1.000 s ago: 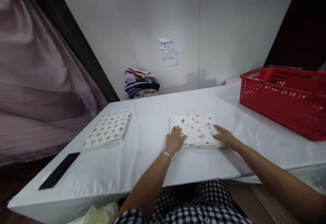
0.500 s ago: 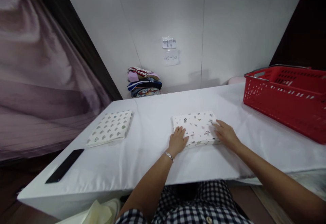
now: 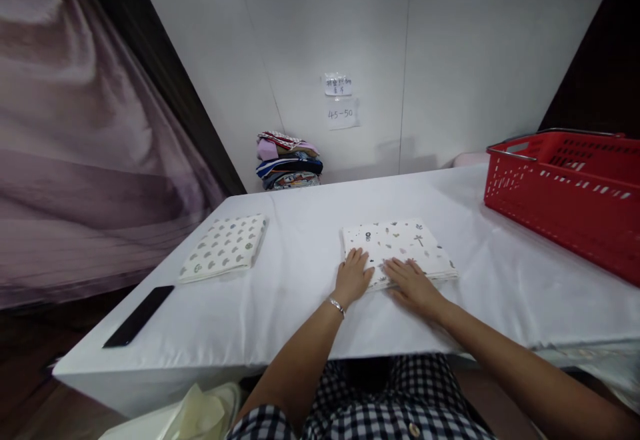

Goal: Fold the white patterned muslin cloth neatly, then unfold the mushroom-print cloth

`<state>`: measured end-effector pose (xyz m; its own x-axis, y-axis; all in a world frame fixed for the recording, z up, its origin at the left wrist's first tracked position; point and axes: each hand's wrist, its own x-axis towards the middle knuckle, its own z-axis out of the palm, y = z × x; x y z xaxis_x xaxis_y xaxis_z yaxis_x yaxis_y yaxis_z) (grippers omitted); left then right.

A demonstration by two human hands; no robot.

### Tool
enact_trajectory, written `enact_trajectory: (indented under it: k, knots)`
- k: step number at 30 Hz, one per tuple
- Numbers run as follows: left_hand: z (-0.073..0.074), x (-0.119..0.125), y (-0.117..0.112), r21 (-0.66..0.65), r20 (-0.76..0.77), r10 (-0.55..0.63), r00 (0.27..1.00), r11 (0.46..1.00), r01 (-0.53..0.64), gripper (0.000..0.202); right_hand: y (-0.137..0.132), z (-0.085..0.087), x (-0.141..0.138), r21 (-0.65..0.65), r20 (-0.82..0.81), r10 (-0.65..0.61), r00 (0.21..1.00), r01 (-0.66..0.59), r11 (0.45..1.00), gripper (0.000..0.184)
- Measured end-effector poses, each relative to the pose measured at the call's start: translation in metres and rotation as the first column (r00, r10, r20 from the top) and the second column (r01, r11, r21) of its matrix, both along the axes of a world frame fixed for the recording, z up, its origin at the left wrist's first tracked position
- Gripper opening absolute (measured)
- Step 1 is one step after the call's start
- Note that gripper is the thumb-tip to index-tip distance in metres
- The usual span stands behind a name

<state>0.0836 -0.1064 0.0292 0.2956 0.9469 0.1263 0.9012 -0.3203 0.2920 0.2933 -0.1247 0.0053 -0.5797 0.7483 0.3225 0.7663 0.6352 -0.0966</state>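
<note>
Right hand (image 3: 414, 288) has slid in from the right edge of the folded cloth (image 3: 400, 240) to the middle of its near side, and now it's right beside the left hand (image 3: 353, 277)! The cloth lies flat on the white table (image 3: 300, 220), palm-tree print up, just beyond both wrists, so from where I'm watching it's to the far side of the grip. Its longer axis looks to run left to right, though my slanted view could be flattering that. Left hand's on the near left corner, fingers a little spread, thumb apart; right hand's laid flat, fingers closer together. I see no pinch from either, and what's under the palms I can't tell. Both are touching, so neither is nearer, but look at that right end: uncovered, with the right hand the closer of the two!
</note>
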Motion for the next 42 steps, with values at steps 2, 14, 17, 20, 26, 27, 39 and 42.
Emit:
enact_trajectory:
  k: [2, 14, 17, 20, 26, 27, 39, 42]
  knots:
    - [0.000, -0.001, -0.001, 0.005, 0.025, -0.009, 1.000, 1.000, 0.009, 0.048, -0.002, -0.003, -0.011, 0.008, 0.002, 0.026, 1.000, -0.026, 1.000, 0.050]
    - [-0.001, -0.015, 0.031, -0.080, 0.208, 0.222, 0.953, 0.974, -0.210, 0.046, -0.005, -0.016, -0.013, 0.139, -0.059, 0.040, 0.997, -0.031, 0.990, 0.048]
    - [0.003, -0.015, 0.051, -0.120, 0.276, 0.320, 0.906, 0.947, -0.298, 0.043, -0.005, -0.017, -0.014, 0.135, -0.075, 0.037, 0.997, -0.026, 0.991, 0.050]
    - [0.008, -0.015, 0.069, -0.185, 0.339, 0.455, 0.824, 0.891, -0.415, 0.033, -0.005, -0.017, -0.013, 0.132, -0.073, 0.035, 0.997, -0.025, 0.991, 0.051]
    - [0.011, -0.015, 0.095, -0.227, 0.374, 0.564, 0.736, 0.825, -0.517, 0.024, -0.005, -0.016, -0.013, 0.119, -0.082, 0.044, 0.996, -0.034, 0.992, 0.053]
    - [0.011, -0.015, 0.099, -0.227, 0.378, 0.567, 0.732, 0.823, -0.521, 0.024, -0.005, -0.016, -0.013, 0.115, -0.081, 0.043, 0.996, -0.034, 0.993, 0.053]
    - [0.003, -0.015, 0.130, -0.276, 0.419, 0.619, 0.664, 0.784, -0.556, 0.024, -0.005, -0.014, -0.014, 0.086, -0.083, 0.039, 0.996, -0.032, 0.996, 0.054]
    - [-0.001, -0.018, 0.132, -0.317, 0.418, 0.653, 0.631, 0.756, -0.572, 0.025, -0.004, -0.014, -0.014, 0.083, -0.091, 0.042, 0.995, -0.034, 0.996, 0.054]
